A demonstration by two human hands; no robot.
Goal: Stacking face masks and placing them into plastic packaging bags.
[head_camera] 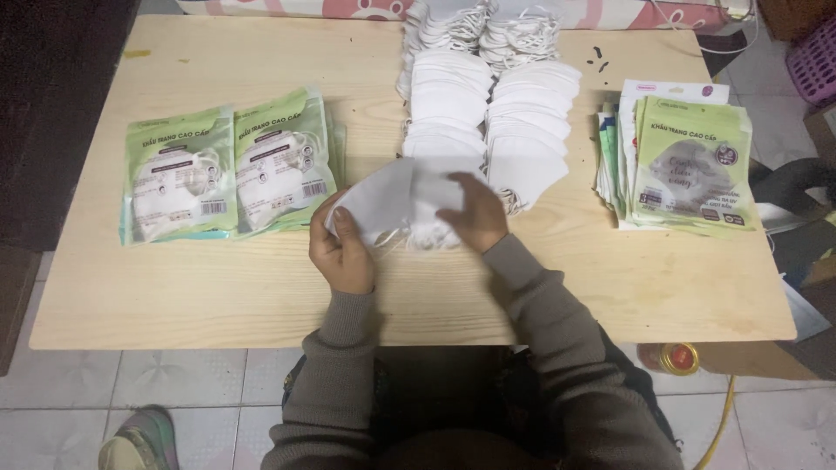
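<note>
Grey-sleeved forearms reach up from the bottom of the frame to a small bundle of white face masks (396, 204) held just above the near middle of the table (218, 296). Its long axis runs roughly left to right between the two hands, with the ear loops hanging from its lower edge. The left hand (341, 252) is closed on the bundle's left end, thumb on top and fingers curled underneath. The right hand (477, 213) meets the right end from above, fingers bent and pinching the top mask. Both hands are equally close to the bundle, one at each end.

Just beyond the hands, two overlapping rows of loose white masks (488, 113) run away toward the far edge of the table, the nearest ones almost touching the right hand. Left of the hands lie two green-and-clear filled mask packets (228, 165), side by side and flat. Well to the right sits a fanned stack of empty green pouches (688, 165). Off the table, a shoe (139, 439) shows at the lower left on the tiled floor, and a small round lidded container (679, 357) sits near the right corner.
</note>
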